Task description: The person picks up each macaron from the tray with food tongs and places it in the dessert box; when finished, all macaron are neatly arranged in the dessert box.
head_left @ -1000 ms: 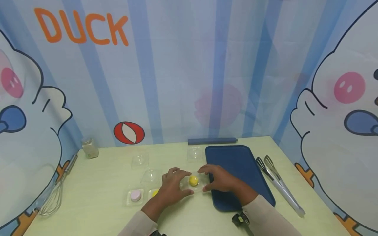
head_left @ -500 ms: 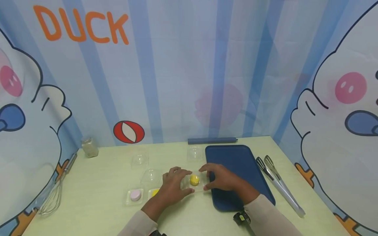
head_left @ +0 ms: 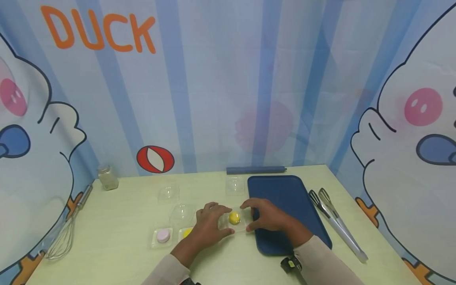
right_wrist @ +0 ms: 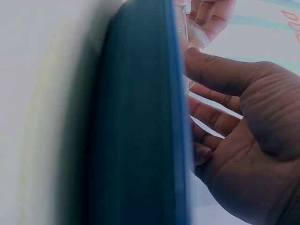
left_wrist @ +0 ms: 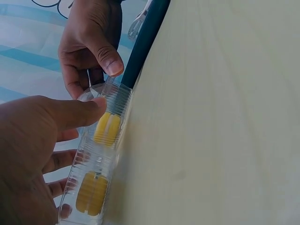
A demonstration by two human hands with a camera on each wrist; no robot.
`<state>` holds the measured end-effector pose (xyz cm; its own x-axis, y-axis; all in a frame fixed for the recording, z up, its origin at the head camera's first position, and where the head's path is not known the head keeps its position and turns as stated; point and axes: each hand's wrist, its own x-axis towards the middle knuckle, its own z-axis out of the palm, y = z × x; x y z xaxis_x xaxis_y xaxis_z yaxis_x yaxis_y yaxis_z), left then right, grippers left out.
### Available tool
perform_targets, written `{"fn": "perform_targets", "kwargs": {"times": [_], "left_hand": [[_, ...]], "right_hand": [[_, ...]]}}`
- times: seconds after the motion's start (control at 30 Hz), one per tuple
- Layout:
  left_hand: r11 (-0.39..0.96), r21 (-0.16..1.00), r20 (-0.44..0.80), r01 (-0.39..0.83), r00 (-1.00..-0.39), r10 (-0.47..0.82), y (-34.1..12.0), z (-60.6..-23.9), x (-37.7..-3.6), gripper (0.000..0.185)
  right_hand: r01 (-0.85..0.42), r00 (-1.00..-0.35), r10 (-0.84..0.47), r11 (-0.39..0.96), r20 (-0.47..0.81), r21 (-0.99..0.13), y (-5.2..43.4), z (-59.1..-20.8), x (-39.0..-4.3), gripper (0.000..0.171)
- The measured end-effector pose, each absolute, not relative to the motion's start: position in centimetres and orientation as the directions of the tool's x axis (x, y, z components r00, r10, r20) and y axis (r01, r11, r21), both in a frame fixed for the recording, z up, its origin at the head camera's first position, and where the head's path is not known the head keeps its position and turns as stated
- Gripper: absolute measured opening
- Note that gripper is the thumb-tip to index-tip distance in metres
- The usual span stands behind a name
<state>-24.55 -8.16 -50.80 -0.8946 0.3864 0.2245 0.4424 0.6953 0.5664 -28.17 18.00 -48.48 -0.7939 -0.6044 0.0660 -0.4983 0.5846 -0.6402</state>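
Observation:
A round yellow macaron (head_left: pixel 234 217) sits in a clear plastic box (head_left: pixel 241 226) between the two hands. My left hand (head_left: pixel 209 225) grips the box's left side, thumb in front and fingers behind. On the opposite side, my right hand (head_left: pixel 267 215) pinches the box's edge with thumb and fingers, above the tray's left border. In the left wrist view, the held macaron (left_wrist: pixel 108 129) shows through ribbed plastic, and a second yellow macaron (left_wrist: pixel 92 193) lies in clear plastic closer to that camera. The blue tray blocks much of the right wrist view, where the right hand (right_wrist: pixel 248 122) shows partly.
A dark blue tray (head_left: pixel 281 190) lies at the right, with tongs (head_left: pixel 340 225) beside it. Left of the hands are a pink macaron (head_left: pixel 163 236) in a clear tray and empty clear lids (head_left: pixel 183 213). Farther out are a whisk (head_left: pixel 67 233), a jar (head_left: pixel 108 178) and a blue roll (head_left: pixel 255 170).
Both hands keep their hold on the box. The box and its macaron have shifted very slightly to the right; nothing else visibly moved.

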Motion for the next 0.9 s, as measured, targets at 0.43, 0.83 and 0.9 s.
{"fn": "perform_targets", "kwargs": {"times": [0.43, 0.83, 0.9], "left_hand": [[0.726, 0.507, 0.252, 0.464, -0.886, 0.390, -8.22, -51.33, -24.66, 0.058], [0.763, 0.469, 0.239, 0.445, -0.896, 0.376, -8.07, -51.14, -24.53, 0.056], [0.761, 0.473, 0.235, 0.445, -0.896, 0.377, -8.07, -51.11, -24.50, 0.056]], "right_hand": [[-0.479, -0.810, -0.585, 0.615, 0.045, -0.627, 17.77, -48.56, -28.08, 0.065], [-0.461, -0.829, -0.556, 0.626, 0.055, -0.629, 17.68, -48.94, -28.18, 0.063], [-0.462, -0.827, -0.559, 0.621, 0.056, -0.633, 17.78, -48.91, -28.13, 0.063]]}}
